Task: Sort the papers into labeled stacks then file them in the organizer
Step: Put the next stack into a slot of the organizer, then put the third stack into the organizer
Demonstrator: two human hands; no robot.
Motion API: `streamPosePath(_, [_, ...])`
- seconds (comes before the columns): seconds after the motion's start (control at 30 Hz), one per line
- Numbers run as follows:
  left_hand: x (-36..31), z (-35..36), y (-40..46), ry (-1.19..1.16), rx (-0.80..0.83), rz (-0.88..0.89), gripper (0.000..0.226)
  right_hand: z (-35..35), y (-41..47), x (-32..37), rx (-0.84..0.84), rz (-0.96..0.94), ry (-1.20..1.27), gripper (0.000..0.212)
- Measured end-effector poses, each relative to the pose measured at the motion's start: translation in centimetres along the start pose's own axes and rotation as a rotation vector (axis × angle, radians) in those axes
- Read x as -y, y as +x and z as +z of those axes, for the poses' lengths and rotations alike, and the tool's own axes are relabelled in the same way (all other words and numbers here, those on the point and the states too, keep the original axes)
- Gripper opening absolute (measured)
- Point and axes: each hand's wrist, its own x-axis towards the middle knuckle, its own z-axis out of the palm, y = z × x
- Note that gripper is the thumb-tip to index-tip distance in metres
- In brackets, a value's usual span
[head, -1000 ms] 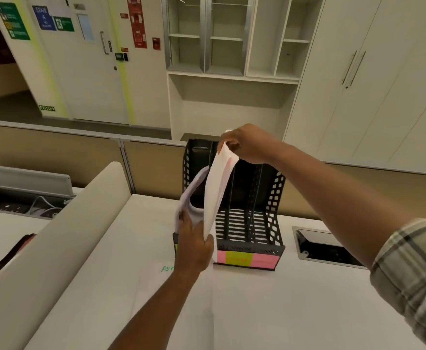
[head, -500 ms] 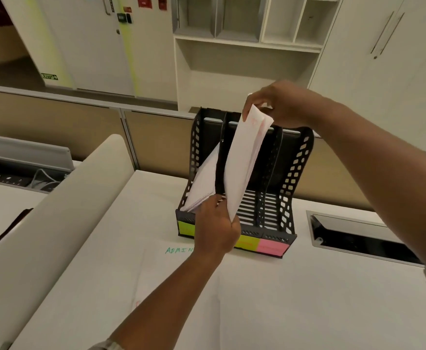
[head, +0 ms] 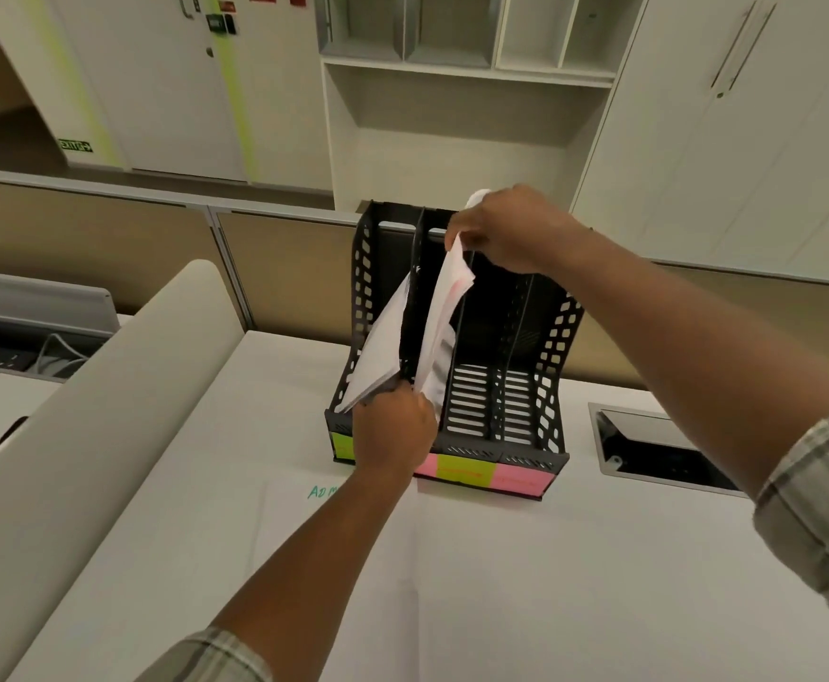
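Now the papers (head: 444, 312) stand tilted in the second slot from the left of the black organizer (head: 555, 347). The right hand (head: 506, 228) pinches their top edge, and the left hand (head: 395, 430) grips their bottom corner. More white sheets (head: 378, 351) lean in the leftmost slot. Pink and yellow labels (head: 491, 472) line the organizer's near edge on the white bench (head: 599, 583).

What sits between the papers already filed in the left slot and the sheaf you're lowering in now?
In the head view, an upright black divider of the organizer separates the filed papers from the sheaf, which both hands hold.
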Motion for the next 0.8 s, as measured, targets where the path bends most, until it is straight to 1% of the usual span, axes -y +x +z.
streamPosePath(0.17, [-0.2, 0.3, -0.8, 0.079, 0.093, 0.07, 0.033, 4.5, -0.3, 0.7, 0.04, -0.015, -0.079, 0.027])
streamPosePath(0.33, [-0.6, 0.3, -1.9, 0.132, 0.168, 0.085, 0.025, 6.7, -0.9, 1.8, 0.043, -0.033, -0.108, 0.029])
streamPosePath(0.43, [-0.5, 0.9, -2.5, 0.123, 0.105, 0.112, 0.026, 7.4, -1.2, 2.3, 0.064, -0.011, -0.088, 0.035])
streamPosePath(0.5, [-0.2, 1.0, -2.9, 0.053, 0.051, 0.122, 0.027, 7.8, -1.6, 2.7, 0.094, 0.003, -0.071, 0.038])
streamPosePath(0.57, [0.1, 1.1, -3.7, 0.02, -0.005, 0.17, 0.026, 8.1, -2.1, 3.3, 0.128, 0.017, -0.069, 0.044])
streamPosePath(0.63, [0.6, 0.8, -4.9, -0.005, -0.028, 0.198, 0.026, 8.2, -3.2, 4.2, 0.136, 0.049, -0.045, 0.048])
streamPosePath(0.67, [1.0, 0.6, -5.5, -0.018, -0.037, 0.196, 0.028, 8.1, -3.9, 4.8, 0.121, 0.08, -0.029, 0.048])
streamPosePath(0.73, [1.9, 0.3, -7.0, -0.022, -0.045, 0.178, 0.031, 7.8, -5.6, 6.2, 0.041, 0.145, 0.0, 0.044])
streamPosePath(0.8, [3.0, 0.0, -9.4, -0.041, -0.051, 0.135, 0.027, 7.7, -8.4, 8.4, -0.046, 0.208, 0.03, 0.039])
